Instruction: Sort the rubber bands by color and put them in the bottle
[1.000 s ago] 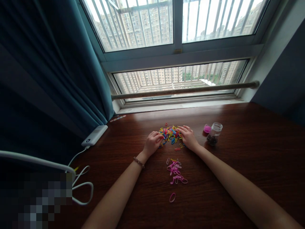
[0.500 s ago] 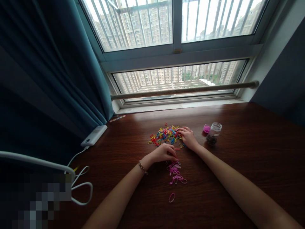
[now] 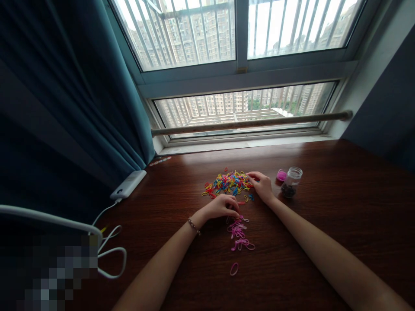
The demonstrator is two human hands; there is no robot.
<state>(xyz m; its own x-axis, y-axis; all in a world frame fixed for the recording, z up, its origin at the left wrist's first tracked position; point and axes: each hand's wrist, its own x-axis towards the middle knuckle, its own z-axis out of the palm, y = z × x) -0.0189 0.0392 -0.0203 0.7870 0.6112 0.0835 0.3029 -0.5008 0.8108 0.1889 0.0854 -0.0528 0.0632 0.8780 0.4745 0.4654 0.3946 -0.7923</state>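
Small rubber bands in many colours lie in a loose pile (image 3: 230,181) on the brown wooden table. At the pile's right edge is my right hand (image 3: 262,186), its thumb and fingers drawn together on the outermost bands; what they pinch is too small to make out. Nearer to me, a strip of pink rubber bands (image 3: 238,229) is spread out. My left hand (image 3: 223,206), with a beaded bracelet on its wrist, has its fingertips pinched at the far end of this strip, and whatever is between them is hidden. A single pink band (image 3: 234,269) lies closest to me.
A clear jar (image 3: 291,183) with dark contents stands right of my right hand, beside a pink lid (image 3: 281,175). At the left, a white power bank (image 3: 129,185) with a white cable lies by the blue curtain (image 3: 129,142). A barred window is behind the table.
My right hand has shifted slightly right, to the pile's edge, and its fingers have drawn in. My left hand has barely moved, and a light pink band beside its fingertips now shows more clearly.
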